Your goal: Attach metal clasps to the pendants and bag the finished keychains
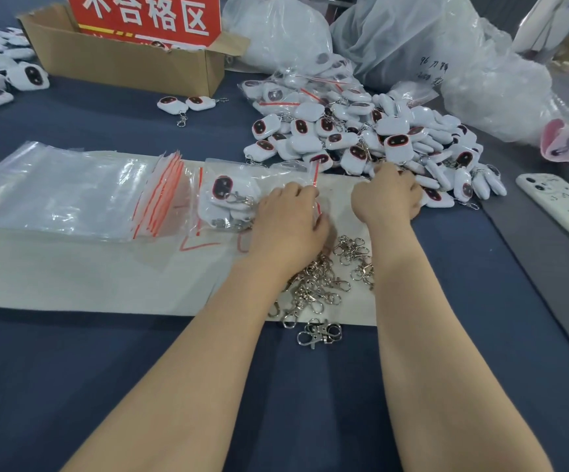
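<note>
Bagging step: bag [218,166], part-filled with keychains [223,189], on bench [72,386], mouth gripped by left hand [286,226]; right hand [388,195] curled into pendant pile [361,137], grasp unclear; next probably lift a pendant, fit a clasp [324,284].

red sign [145,15] reading 不合格区, in box [123,63]

Head view looks down, close over table [72,386].
</note>
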A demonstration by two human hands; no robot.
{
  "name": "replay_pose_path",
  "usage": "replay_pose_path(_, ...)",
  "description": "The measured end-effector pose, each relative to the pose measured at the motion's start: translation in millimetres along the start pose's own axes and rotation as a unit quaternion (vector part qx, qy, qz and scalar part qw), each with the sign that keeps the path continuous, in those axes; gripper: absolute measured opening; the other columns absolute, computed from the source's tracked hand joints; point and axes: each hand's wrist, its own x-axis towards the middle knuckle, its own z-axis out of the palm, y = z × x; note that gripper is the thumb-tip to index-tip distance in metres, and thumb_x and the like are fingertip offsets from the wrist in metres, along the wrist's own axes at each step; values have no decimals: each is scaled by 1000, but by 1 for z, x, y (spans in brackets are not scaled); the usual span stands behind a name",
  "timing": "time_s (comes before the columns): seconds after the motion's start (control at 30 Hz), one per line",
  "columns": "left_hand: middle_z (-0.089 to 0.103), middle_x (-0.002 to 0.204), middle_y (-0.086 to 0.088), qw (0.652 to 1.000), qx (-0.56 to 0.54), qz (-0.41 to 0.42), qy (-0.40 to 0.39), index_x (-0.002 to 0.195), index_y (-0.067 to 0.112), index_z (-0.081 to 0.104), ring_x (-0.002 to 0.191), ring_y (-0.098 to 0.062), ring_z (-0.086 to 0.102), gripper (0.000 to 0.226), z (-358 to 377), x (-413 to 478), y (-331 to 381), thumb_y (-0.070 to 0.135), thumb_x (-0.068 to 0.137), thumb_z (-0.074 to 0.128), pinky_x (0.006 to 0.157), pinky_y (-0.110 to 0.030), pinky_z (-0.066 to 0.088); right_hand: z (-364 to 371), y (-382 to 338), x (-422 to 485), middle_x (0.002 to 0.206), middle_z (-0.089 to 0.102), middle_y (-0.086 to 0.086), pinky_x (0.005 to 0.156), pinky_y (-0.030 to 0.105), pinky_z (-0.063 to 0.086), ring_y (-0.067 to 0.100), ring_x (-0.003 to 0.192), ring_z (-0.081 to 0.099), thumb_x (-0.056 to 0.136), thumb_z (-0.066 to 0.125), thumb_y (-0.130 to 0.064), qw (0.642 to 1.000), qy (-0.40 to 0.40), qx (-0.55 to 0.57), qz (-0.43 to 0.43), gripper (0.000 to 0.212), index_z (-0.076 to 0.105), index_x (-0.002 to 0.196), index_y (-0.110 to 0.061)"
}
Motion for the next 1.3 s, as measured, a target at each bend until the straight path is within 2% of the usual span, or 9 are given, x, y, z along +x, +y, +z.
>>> replay_pose_path(0.3, 58, 114, -9, 997, -18, -56, 58, 118, 8, 56, 102, -25, 50, 34, -3, 2, -1, 30, 94, 45, 87, -36, 37, 2, 2, 0, 139, 37, 15, 107, 42, 34, 33, 126, 42, 86, 49, 1, 998, 44, 5, -52, 47, 48, 131, -12)
replay_pose_path(0.47, 57, 115, -9, 996, -19, -67, 56, 119, 8, 55, 103, -26, 50, 35, -3, 3, -5, 30, 94, 45, 87, -38, 38, 2, 7, 6, 138, 43, 19, 104, 40, 38, 36, 129, 36, 89, 47, -2, 998, 26, -33, -44, 41, 49, 130, -7)
replay_pose_path(0.63, 58, 117, -8, 996, -34, -63, 58, 122, 10, 55, 105, -26, 51, 35, -2, 3, -5, 28, 93, 46, 88, -37, 38, 1, 5, 5, 132, 51, 11, 88, 29, 43, 25, 117, 51, 90, 43, 5, 985, 83, 108, -102, 43, 52, 129, -10)
replay_pose_path(0.73, 58, 120, -9, 994, -56, -72, 61, 123, 10, 56, 107, -28, 52, 36, -2, 5, -5, 30, 95, 44, 91, -38, 39, -1, -8, 1, 121, 59, 2, 86, 20, 43, 16, 108, 57, 93, 43, 0, 956, 84, 246, -136, 35, 58, 122, -14)
replay_pose_path(0.87, 61, 110, -8, 986, -117, -86, 86, 109, 11, 60, 103, -26, 54, 33, -4, 8, -4, 36, 98, 41, 88, -40, 42, 3, -30, -12, 91, 60, 6, 81, 33, 51, 19, 82, 58, 89, 49, 6, 856, -132, 493, -87, 25, 62, 99, -13)
replay_pose_path(0.97, 62, 101, -6, 962, -220, -104, 123, 97, 12, 60, 98, -21, 55, 26, -10, 8, 0, 33, 97, 45, 83, -33, 40, 6, -35, -16, 85, 55, 10, 68, 31, 50, 18, 70, 56, 90, 51, 8, 800, -181, 568, -64, 20, 58, 87, -11)
replay_pose_path(1.03, 63, 99, -1, 942, -282, -124, 131, 95, 15, 59, 96, -15, 56, 20, -14, 8, 3, 31, 97, 47, 79, -27, 39, 6, -34, -15, 81, 55, 7, 65, 26, 50, 14, 66, 55, 91, 54, 3, 805, -170, 564, -73, 15, 56, 87, -11)
replay_pose_path(1.17, 54, 83, 4, 911, -340, -181, 149, 93, 13, 55, 81, -16, 49, 20, -19, 10, 3, 25, 99, 40, 71, -28, 34, 2, -22, -12, 79, 56, -2, 71, 22, 52, 10, 70, 57, 92, 62, -17, 900, -153, 378, -156, 16, 59, 107, -18)
replay_pose_path(1.3, 54, 89, 2, 908, -334, -190, 169, 102, 10, 58, 82, -14, 48, 25, -20, 12, 0, 20, 102, 34, 67, -23, 30, -8, -19, -12, 73, 47, -8, 70, 19, 47, 7, 72, 50, 90, 65, -23, 907, -210, 271, -244, 19, 64, 109, -29)
